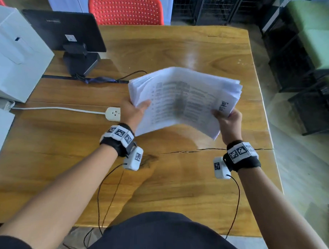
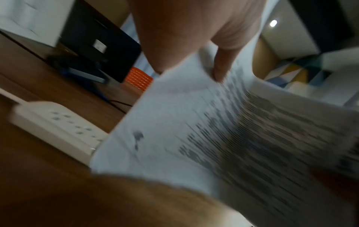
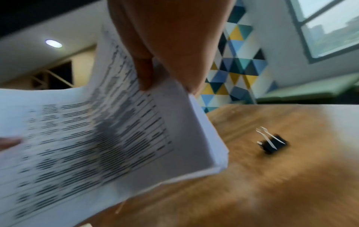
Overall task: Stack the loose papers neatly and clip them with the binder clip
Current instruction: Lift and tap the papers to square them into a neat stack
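Papers held in both hands, binder clip waiting on worktop

Papers form one thick sheaf, lifted clear of the wooden worktop and bowed downward in the middle. Left hand pinches the left edge, thumb on top; right hand pinches the right edge likewise. Gripping opposite ends probably lets the sheets be squared by tapping; the far-right edges look fanned, so alignment seems unfinished. Binder clip lies on the worktop to the right of the sheaf, handles up, untouched, within easy reach. Farther left: white power strip. Beyond: monitor, red chair.
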`<state>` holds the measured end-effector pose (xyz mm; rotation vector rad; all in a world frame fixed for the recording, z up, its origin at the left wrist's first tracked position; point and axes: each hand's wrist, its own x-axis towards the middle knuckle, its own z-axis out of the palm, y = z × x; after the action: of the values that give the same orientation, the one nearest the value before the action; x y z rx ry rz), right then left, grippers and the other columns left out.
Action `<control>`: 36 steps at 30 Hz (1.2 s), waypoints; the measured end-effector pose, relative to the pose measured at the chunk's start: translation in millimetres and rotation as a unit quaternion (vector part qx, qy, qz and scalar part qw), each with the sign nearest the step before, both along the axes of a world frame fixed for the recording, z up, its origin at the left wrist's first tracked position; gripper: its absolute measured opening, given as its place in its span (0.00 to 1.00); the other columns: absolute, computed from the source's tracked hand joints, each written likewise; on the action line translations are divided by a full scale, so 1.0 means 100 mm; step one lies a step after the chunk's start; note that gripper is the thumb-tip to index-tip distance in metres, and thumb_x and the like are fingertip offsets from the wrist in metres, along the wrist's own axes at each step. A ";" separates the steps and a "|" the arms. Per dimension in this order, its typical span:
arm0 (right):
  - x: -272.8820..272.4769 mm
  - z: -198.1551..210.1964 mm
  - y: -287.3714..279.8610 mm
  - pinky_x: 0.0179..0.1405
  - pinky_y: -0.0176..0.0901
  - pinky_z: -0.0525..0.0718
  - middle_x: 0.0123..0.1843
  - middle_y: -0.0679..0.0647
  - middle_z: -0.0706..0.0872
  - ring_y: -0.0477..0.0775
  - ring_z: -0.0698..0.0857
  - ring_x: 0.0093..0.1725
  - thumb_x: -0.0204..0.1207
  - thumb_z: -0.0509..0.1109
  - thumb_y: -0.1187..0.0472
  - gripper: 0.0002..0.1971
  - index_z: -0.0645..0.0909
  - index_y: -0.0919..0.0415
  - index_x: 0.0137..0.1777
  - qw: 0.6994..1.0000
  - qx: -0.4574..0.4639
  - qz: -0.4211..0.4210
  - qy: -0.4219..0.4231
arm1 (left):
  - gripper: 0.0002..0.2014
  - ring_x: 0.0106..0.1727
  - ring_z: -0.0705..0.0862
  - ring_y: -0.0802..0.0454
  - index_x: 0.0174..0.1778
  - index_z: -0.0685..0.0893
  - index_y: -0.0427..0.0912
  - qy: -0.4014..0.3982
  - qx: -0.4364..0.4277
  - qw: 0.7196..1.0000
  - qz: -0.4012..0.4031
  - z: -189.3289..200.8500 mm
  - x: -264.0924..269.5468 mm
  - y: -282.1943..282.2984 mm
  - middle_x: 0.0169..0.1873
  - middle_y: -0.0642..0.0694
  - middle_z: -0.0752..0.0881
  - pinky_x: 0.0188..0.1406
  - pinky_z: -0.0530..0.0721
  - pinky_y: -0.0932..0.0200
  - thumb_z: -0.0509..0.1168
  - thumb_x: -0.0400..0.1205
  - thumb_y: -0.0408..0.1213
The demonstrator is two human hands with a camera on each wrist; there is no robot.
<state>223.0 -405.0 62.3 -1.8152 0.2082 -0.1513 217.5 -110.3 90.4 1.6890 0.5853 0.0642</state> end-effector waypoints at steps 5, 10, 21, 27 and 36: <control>-0.14 0.17 0.23 0.40 0.43 0.83 0.40 0.55 0.86 0.48 0.83 0.39 0.74 0.75 0.64 0.04 0.84 0.64 0.44 0.991 -0.014 -0.071 -0.114 | 0.07 0.37 0.88 0.57 0.42 0.84 0.44 -0.105 -0.036 0.991 0.075 0.10 -0.10 -0.17 0.38 0.52 0.88 0.36 0.87 0.68 0.76 0.74 0.35; -0.37 -0.32 0.21 0.38 0.47 0.82 0.40 0.55 0.83 0.46 0.81 0.39 0.65 0.67 0.64 0.12 0.80 0.68 0.49 0.999 0.012 0.024 0.031 | 0.12 0.39 0.84 0.61 0.45 0.81 0.47 -0.012 0.003 0.999 0.034 -0.33 -0.26 -0.06 0.39 0.56 0.85 0.38 0.81 0.75 0.75 0.72 0.30; -0.05 0.01 0.31 0.33 0.33 0.75 0.36 0.49 0.76 0.44 0.74 0.35 0.69 0.60 0.73 0.10 0.72 0.56 0.39 0.999 -0.037 0.021 -0.025 | 0.11 0.40 0.87 0.62 0.46 0.81 0.50 -0.078 -0.028 0.991 0.107 -0.13 -0.01 0.10 0.40 0.58 0.86 0.37 0.86 0.69 0.70 0.75 0.29; -0.19 -0.45 0.26 0.39 0.39 0.82 0.41 0.51 0.83 0.43 0.82 0.40 0.62 0.63 0.73 0.16 0.79 0.68 0.51 0.995 -0.026 0.055 0.079 | 0.15 0.48 0.86 0.51 0.45 0.79 0.52 0.014 -0.047 0.995 0.089 -0.46 -0.18 0.13 0.44 0.50 0.86 0.52 0.83 0.59 0.70 0.75 0.25; 0.46 0.37 0.29 0.40 0.48 0.82 0.42 0.56 0.85 0.52 0.81 0.41 0.66 0.62 0.74 0.14 0.80 0.59 0.47 0.977 -0.161 0.134 0.027 | 0.10 0.47 0.80 0.47 0.46 0.82 0.36 0.145 -0.049 0.987 0.047 -0.49 0.28 0.44 0.43 0.42 0.83 0.43 0.77 0.54 0.74 0.72 0.27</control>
<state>268.5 -375.8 99.6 -2.1525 -0.0275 0.0590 246.0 -66.5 41.8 1.5859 0.8726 -0.1436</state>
